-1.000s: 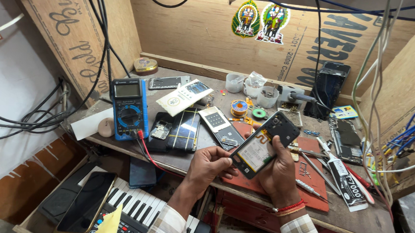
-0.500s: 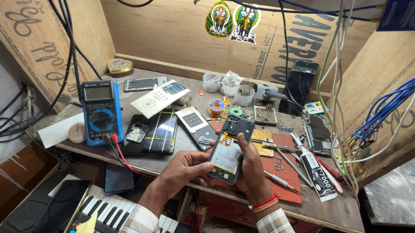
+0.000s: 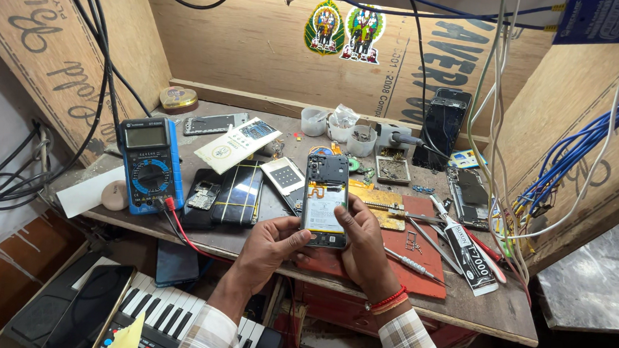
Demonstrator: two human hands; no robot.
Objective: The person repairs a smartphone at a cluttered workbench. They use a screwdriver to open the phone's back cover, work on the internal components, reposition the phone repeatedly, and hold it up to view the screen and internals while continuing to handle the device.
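Note:
An opened smartphone (image 3: pixel 326 200) with its back cover off shows its battery and orange flex cables. Both hands hold it above the front edge of the wooden workbench (image 3: pixel 487 310). My left hand (image 3: pixel 273 243) grips its lower left side, thumb on the bottom edge. My right hand (image 3: pixel 364 242) cups its right side; a red thread band circles that wrist. The phone stands nearly upright, its inside facing me.
A blue multimeter (image 3: pixel 147 164) with red and black leads lies at the left. Other phones and parts (image 3: pixel 237 191), small white cups (image 3: pixel 341 129), a red mat (image 3: pixel 419 252) with screwdrivers, a glue tube (image 3: pixel 471 252) and hanging cables (image 3: pixel 512 136) crowd the bench. A keyboard (image 3: pixel 165 316) sits below.
The phone has turned from a tilt to nearly upright in both hands, and the view has shifted so that the bench sits more to the left.

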